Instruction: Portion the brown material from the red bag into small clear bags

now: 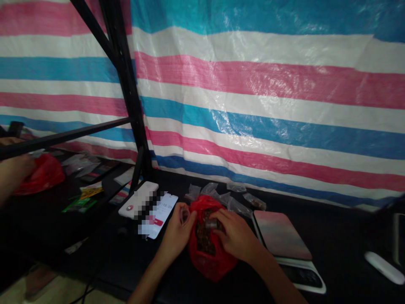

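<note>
My left hand (177, 234) and my right hand (236, 236) are both at a red plastic bag (210, 266), which lies on the black worktop (341, 230) at 12 o'clock from me. The bag is full of small brown pieces (202, 236), but I cannot tell exactly what they are. The fingers (223, 218) of my right hand are closed on a small grey piece (211, 224) at the bag's mouth, and my left fingers (179, 211) are curled around a small clear thing (184, 215). I judge the bag is thin and soft, and its loose load rather heavy, so it is best held from below or at the gathered neck. At 2 o'clock from the bag is a digital scale (281, 234), at 12 o'clock are small clear bags (236, 206), and at 10 o'clock is a white phone (136, 202). Far away at 9 o'clock, another person's hand (14, 171) is near a second red bag (42, 175).
</note>
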A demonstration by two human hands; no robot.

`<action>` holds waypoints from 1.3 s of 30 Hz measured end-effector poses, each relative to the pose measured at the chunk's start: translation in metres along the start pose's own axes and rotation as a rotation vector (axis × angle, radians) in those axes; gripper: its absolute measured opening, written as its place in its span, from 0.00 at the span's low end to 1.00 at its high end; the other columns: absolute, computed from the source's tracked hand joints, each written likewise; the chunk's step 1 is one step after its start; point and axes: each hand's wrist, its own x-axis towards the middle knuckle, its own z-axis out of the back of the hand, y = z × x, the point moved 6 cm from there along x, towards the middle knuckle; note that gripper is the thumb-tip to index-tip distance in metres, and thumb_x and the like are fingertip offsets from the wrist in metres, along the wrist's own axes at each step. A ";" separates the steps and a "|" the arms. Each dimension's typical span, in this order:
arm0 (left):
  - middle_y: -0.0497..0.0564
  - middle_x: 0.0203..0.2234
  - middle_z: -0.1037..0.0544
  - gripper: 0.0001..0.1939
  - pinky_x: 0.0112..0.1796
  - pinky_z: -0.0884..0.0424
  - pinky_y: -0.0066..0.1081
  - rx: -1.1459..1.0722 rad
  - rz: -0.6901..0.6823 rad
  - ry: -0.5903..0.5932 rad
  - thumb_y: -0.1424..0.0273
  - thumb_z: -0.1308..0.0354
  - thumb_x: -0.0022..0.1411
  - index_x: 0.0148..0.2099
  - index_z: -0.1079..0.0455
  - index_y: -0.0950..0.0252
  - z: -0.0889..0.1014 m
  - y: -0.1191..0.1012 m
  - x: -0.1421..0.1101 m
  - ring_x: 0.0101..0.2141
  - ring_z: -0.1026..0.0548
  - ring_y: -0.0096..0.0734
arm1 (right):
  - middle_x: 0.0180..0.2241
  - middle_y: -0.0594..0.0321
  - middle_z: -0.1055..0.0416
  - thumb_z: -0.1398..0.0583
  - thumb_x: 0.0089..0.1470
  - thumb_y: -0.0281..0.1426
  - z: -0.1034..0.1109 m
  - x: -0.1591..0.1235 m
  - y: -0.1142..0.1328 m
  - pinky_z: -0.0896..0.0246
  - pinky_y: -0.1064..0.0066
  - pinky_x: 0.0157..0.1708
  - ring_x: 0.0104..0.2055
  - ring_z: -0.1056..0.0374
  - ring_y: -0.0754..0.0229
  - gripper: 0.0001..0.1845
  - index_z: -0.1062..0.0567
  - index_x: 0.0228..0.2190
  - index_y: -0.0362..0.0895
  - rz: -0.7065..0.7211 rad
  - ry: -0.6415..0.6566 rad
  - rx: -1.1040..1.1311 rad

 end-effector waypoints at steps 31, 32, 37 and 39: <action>0.50 0.36 0.25 0.18 0.42 0.27 0.33 -0.289 0.159 0.056 0.55 0.37 0.57 0.40 0.36 0.61 -0.016 0.015 -0.029 0.38 0.24 0.34 | 0.37 0.63 0.24 0.43 0.51 0.19 -0.005 0.003 -0.009 0.37 0.67 0.41 0.38 0.29 0.57 0.23 0.25 0.47 0.47 -0.067 0.029 0.297; 0.50 0.35 0.26 0.17 0.42 0.26 0.33 -0.270 0.145 0.051 0.56 0.38 0.58 0.40 0.36 0.61 -0.015 0.015 -0.030 0.38 0.25 0.34 | 0.41 0.61 0.24 0.43 0.51 0.18 -0.004 0.002 -0.005 0.37 0.65 0.45 0.43 0.29 0.56 0.23 0.24 0.47 0.47 -0.029 0.023 0.311; 0.47 0.33 0.27 0.12 0.38 0.28 0.30 -0.113 0.069 0.031 0.60 0.40 0.62 0.42 0.31 0.62 -0.012 0.016 -0.035 0.35 0.26 0.32 | 0.45 0.60 0.25 0.42 0.50 0.18 0.002 0.001 0.008 0.39 0.65 0.51 0.49 0.31 0.55 0.20 0.24 0.43 0.47 0.037 0.023 0.332; 0.47 0.33 0.27 0.11 0.38 0.28 0.30 -0.077 0.060 0.040 0.60 0.40 0.62 0.42 0.31 0.61 -0.013 0.016 -0.036 0.35 0.26 0.32 | 0.43 0.62 0.24 0.41 0.51 0.19 0.000 0.001 0.008 0.39 0.66 0.48 0.46 0.30 0.56 0.19 0.24 0.43 0.48 0.004 0.044 0.336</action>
